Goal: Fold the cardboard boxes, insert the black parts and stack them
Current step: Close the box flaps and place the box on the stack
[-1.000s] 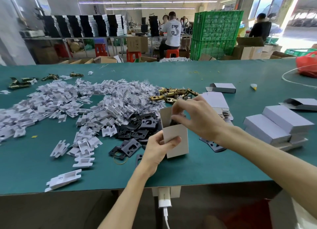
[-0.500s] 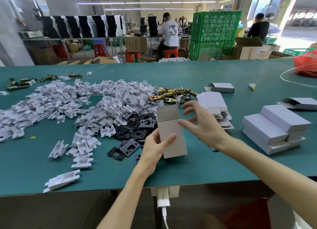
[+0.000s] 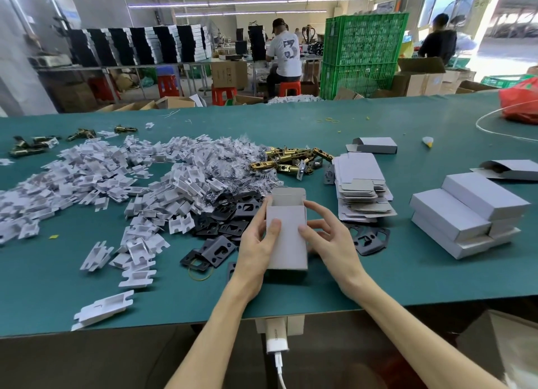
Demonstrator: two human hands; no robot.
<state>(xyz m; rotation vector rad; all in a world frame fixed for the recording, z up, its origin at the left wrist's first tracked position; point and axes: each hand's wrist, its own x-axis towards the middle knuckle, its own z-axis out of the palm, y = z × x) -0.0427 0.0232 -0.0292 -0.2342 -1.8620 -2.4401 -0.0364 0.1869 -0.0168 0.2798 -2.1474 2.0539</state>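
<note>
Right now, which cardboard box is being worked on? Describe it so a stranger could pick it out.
On the green table, look near the front edge, just before the pile of black plates. There a grey cardboard box is held between the left hand and the right hand. Unlike the closed boxes stacked to its right, it is upright with its top flap open.

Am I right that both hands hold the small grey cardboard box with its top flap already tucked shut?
Not quite: the head view shows its top flap standing open. The left hand and right hand do hold the small grey cardboard box.
</note>
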